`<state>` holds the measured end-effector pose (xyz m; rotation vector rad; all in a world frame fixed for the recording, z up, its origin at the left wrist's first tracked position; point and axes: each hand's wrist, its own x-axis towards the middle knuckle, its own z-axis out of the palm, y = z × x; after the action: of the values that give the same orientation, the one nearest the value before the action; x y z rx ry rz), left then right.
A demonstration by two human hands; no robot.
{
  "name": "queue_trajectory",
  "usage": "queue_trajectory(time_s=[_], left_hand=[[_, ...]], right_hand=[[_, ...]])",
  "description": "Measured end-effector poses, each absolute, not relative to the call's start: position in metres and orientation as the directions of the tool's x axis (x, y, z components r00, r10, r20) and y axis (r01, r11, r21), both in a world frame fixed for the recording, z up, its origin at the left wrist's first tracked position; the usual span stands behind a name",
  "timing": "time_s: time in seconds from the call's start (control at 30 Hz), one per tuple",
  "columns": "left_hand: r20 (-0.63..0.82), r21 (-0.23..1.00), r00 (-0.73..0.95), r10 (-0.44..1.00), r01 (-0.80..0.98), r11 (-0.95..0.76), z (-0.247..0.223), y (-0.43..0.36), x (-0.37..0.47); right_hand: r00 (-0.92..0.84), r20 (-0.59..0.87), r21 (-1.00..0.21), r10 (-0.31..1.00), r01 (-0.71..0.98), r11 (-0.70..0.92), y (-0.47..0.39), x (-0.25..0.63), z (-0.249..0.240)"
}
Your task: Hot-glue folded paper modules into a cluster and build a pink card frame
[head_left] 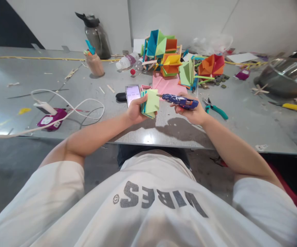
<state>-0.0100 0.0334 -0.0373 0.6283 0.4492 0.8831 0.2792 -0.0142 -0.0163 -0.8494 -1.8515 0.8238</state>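
My left hand (137,110) is closed on a bundle of folded paper (152,102), pale green in front with teal edges behind. A blue glue gun (180,101) is gripped in my right hand (193,113), its nozzle pointing left, close to the upper right edge of the pale green paper. Whether the nozzle touches the paper is too small to tell. Just behind my left hand lies a phone (133,93) with a lit screen, beside a black object (120,97). Pink paper (167,82) is flat on the table beyond both hands.
Colourful folded-paper pieces (161,46) stand at the back centre. Green-handled pliers (218,111) lie right of my right hand. A metal bowl (279,77) and yellow-handled tool (296,107) are at the right. Leftward are a white cable (86,100), purple power block (52,120), cup (95,65) and dark bottle (98,39).
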Motion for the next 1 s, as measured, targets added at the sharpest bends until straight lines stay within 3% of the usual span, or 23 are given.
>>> queue_trajectory(time_s=[0.17,0.37,0.53,1.0], left_hand=[[-0.081,0.697,0.566,0.82,-0.556,0.453,-0.046,0.039,-0.008],[-0.114,0.731,0.566,0.817,-0.509,0.454,-0.05,0.043,-0.008],[-0.129,0.769,0.569,0.812,-0.459,0.444,-0.049,0.044,-0.007],[-0.186,0.772,0.6,0.778,-0.401,0.494,-0.043,0.037,-0.006]], right_hand=[[-0.339,0.451,-0.838,0.826,0.157,0.522,-0.014,0.277,-0.035],[-0.419,0.57,-0.721,0.707,0.156,0.675,-0.017,0.267,-0.036],[-0.486,0.581,-0.658,0.653,0.193,0.728,-0.017,0.261,-0.033],[-0.529,0.536,-0.67,0.659,0.209,0.713,-0.012,0.269,-0.039]])
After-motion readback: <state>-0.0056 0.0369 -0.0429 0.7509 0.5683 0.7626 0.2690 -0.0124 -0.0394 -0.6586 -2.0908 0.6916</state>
